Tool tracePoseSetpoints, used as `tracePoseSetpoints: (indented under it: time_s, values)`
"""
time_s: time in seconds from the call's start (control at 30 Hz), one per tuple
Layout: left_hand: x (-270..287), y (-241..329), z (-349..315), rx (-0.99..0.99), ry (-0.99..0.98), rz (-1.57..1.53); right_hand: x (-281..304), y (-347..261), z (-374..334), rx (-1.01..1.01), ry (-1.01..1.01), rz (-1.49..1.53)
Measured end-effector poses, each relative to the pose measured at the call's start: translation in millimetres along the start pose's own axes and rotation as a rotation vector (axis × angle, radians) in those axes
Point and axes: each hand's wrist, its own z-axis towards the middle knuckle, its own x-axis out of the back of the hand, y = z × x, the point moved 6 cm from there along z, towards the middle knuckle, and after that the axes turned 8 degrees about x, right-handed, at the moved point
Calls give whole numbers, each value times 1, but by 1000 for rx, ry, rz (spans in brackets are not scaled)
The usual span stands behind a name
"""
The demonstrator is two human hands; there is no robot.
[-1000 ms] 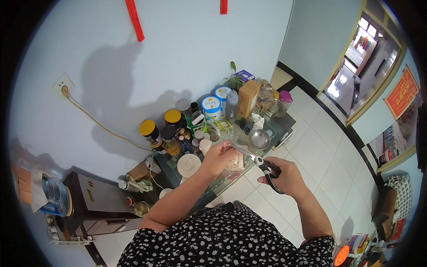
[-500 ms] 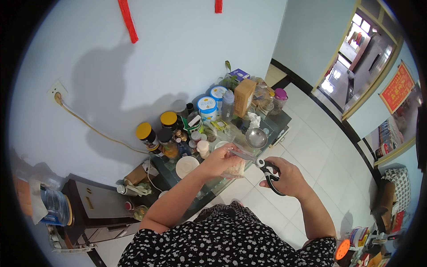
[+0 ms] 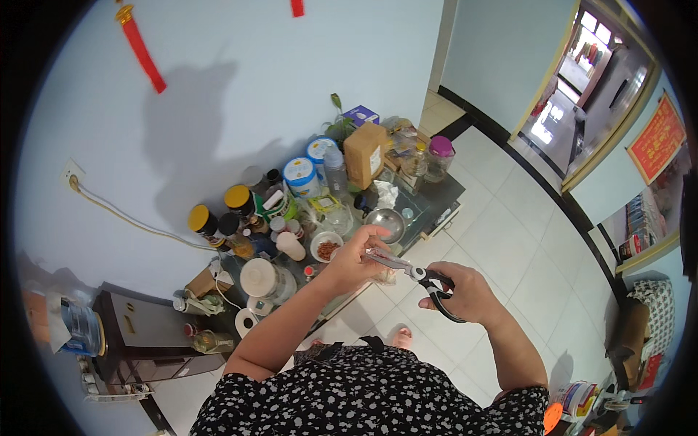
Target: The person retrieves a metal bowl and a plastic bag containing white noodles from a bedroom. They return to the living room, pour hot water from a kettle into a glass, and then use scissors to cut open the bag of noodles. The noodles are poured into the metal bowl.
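My left hand pinches a clear plastic bag, held above the front edge of the glass-topped table. Most of the bag is hidden behind the fingers and blades, and its contents are hard to make out. In my right hand is a pair of scissors with black and grey handles, my fingers through the loops. The blades point left and reach the bag at my left fingertips. Just beyond the left hand stands a white bowl of small reddish-brown pieces. A steel bowl sits right of it.
Jars with yellow lids, blue-and-white tins, a cardboard box and a jar with a purple lid crowd the table's back. A lidded glass jug is at the near left. Pale floor tiles lie to the right.
The view has shifted, so the tabletop things appear further left and the bowl of reddish-brown pieces shows more. The scissors' blades look closer together, still at the bag by my left fingers.
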Motion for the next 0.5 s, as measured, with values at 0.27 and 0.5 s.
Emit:
tracePoseSetpoints:
  time_s: [0.27, 0.5]
  values:
    - [-82, -27, 76, 40, 103, -36, 67, 100, -9, 4, -118, -88]
    - [-92, -43, 118, 178, 200, -219, 72, 160, 25, -72, -168, -15]
